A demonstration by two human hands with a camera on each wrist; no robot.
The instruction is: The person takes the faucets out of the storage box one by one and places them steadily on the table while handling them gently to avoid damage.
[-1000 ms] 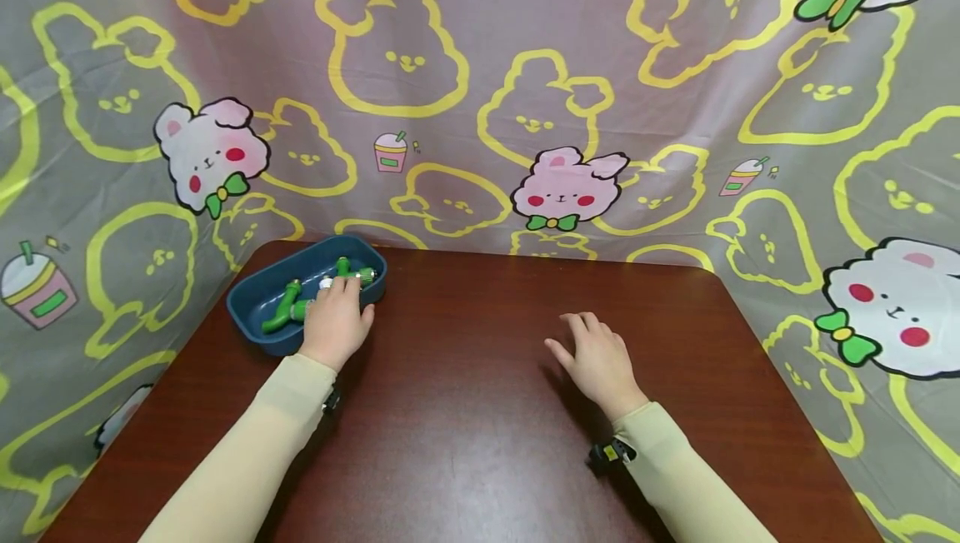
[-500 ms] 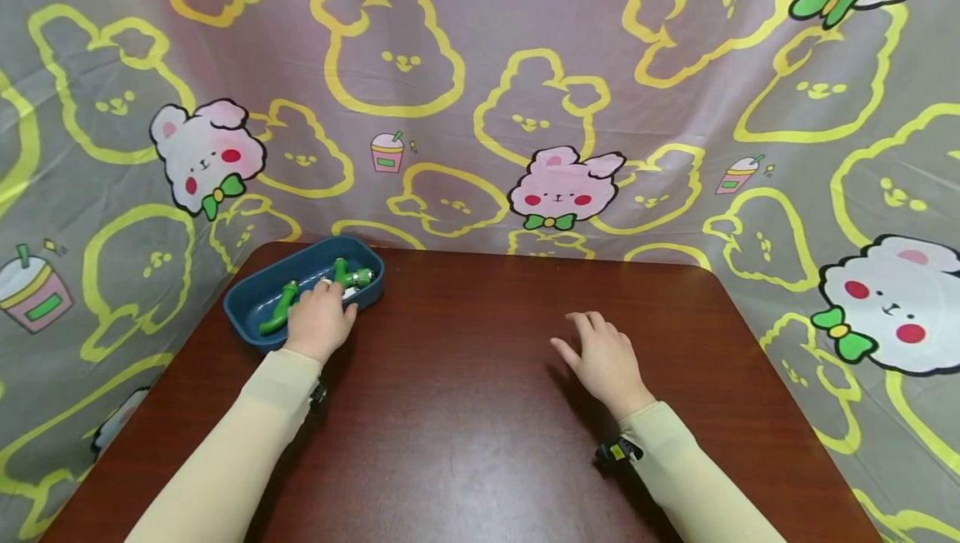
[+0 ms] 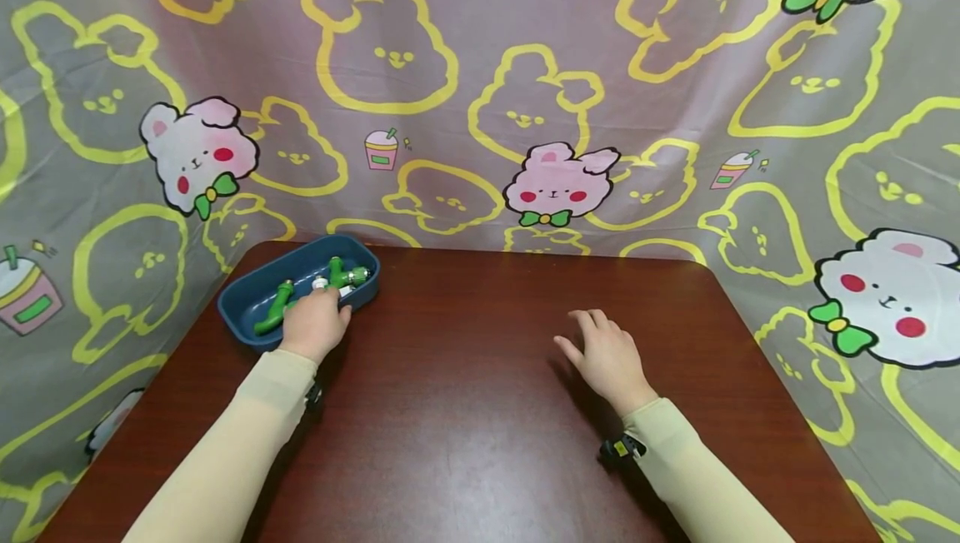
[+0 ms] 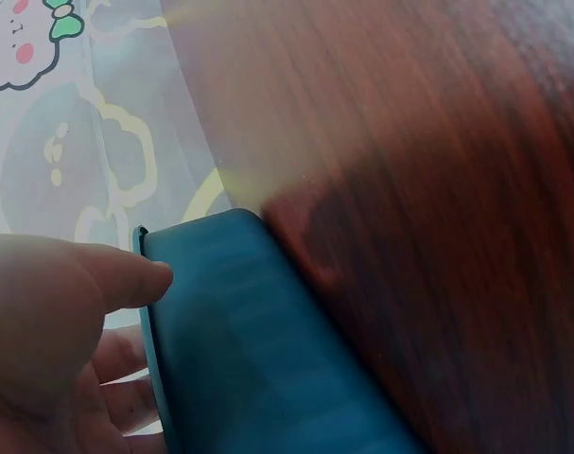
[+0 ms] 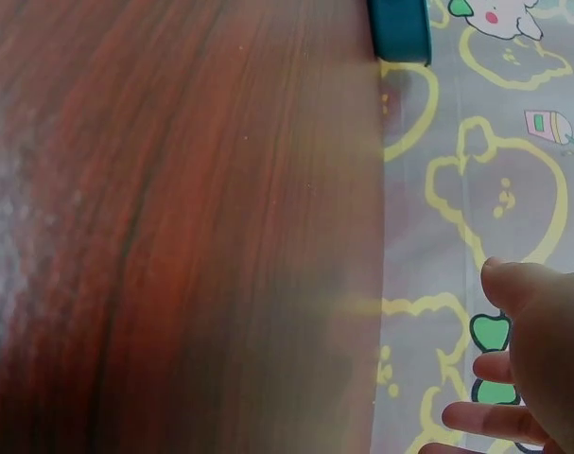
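A dark blue oblong basin (image 3: 247, 283) stands at the table's far left corner. Inside it lie a bent green tap-like piece (image 3: 277, 310), a second green piece with a ridged end (image 3: 347, 274), and a small white part (image 3: 320, 282). My left hand (image 3: 314, 326) reaches over the basin's near rim, its fingertips hidden inside. In the left wrist view, the thumb (image 4: 135, 277) overlaps the rim and the other fingers go behind the wall; what they touch is hidden. My right hand (image 3: 609, 360) hovers over the table's right side, fingers loosely spread, holding nothing.
The brown wooden table (image 3: 465, 376) has a patterned cloth (image 3: 442, 43) hanging behind it and along both sides. Dark wrist devices, such as the one on the right wrist (image 3: 622, 449), sit at the sleeve cuffs.
My left hand has moved left and slightly down along the basin's near side, uncovering more of the ridged green piece. The right hand has stayed nearly still, while the whole head view has shifted slightly.
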